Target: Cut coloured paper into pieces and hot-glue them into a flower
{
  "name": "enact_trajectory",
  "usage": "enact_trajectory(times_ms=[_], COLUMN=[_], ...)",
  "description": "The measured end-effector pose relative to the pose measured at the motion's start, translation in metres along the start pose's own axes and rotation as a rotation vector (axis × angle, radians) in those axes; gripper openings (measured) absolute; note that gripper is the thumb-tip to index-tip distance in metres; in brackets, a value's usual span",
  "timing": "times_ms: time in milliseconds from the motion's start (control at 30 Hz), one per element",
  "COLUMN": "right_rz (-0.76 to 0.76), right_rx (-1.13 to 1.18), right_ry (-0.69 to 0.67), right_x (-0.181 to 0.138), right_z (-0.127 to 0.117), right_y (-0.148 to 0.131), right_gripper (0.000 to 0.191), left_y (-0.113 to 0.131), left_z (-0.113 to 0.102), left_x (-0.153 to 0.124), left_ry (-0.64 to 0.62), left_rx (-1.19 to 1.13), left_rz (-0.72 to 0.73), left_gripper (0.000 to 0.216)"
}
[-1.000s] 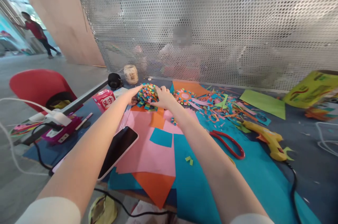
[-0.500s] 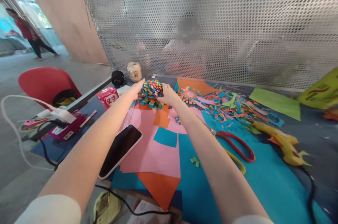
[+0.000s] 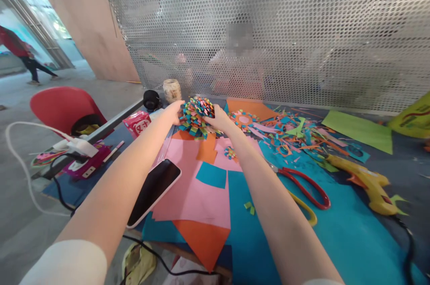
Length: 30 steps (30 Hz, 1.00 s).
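Observation:
At the far side of the table, a many-coloured paper flower (image 3: 196, 117), made of layered small strips, sits between my two hands. My left hand (image 3: 176, 112) grips its left side, the fingers partly hidden behind it. On the opposite side, my right hand (image 3: 220, 120) is closed around its edge. A flat paper flower ring (image 3: 243, 119) with a pink centre lies just right of my right hand. Beneath my right wrist, a tiny strip-paper flower (image 3: 230, 152) rests on pink paper (image 3: 191, 195).
Red-and-yellow scissors (image 3: 307, 186) and a yellow glue gun (image 3: 364, 180) lie to the right, near paper scraps (image 3: 298, 135). A phone (image 3: 154, 191) lies under my left forearm. Left are a power strip (image 3: 83, 166) and red chair (image 3: 67, 108). A perforated metal panel (image 3: 285, 16) stands behind.
The paper flower has tilted and shifted slightly right, with my right hand moving right along with it. More of the tiny flower shows. A walking person in the background has moved left.

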State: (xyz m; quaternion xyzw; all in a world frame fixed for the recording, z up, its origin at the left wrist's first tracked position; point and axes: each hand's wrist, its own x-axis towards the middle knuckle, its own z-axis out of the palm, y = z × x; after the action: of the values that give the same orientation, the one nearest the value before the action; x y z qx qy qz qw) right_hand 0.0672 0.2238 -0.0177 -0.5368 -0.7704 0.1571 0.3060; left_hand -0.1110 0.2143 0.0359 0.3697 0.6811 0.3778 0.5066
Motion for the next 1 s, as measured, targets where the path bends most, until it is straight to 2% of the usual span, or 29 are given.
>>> enact_trajectory(times_ms=[67,233,333,433,667,800,1000], right_rz=[-0.021,-0.077,-0.079,-0.06,-0.033,-0.015,0.06], right_rx=[0.041,0.13,0.141,0.122,0.104,0.131,0.188], right_ry=[-0.004,0.036,0.061,0.092,0.109,0.125,0.169], right_x=[-0.002,-0.008,-0.011,-0.012,-0.01,-0.006,-0.001], right_z=[0.0,0.001,0.004,0.009,0.014,0.014,0.01], right_y=[-0.001,-0.001,0.0,-0.001,-0.005,-0.001,0.008], right_gripper=[0.051,0.114,0.131,0.125,0.077,0.066,0.055], left_y=[0.005,0.023,0.034,0.041,0.031,0.022,0.008], left_z=[0.003,0.008,0.011,0.013,0.015,0.01,0.004], left_x=[-0.001,-0.006,-0.01,-0.014,-0.008,0.001,0.006], left_ry=[0.004,-0.005,-0.017,-0.013,0.098,0.139,0.087], left_rx=[0.023,0.102,0.156,0.206,0.296,0.315,0.332], left_rz=[0.003,0.02,0.037,0.055,0.084,0.108,0.085], left_gripper=[0.026,0.028,0.03,0.031,0.037,0.05,0.056])
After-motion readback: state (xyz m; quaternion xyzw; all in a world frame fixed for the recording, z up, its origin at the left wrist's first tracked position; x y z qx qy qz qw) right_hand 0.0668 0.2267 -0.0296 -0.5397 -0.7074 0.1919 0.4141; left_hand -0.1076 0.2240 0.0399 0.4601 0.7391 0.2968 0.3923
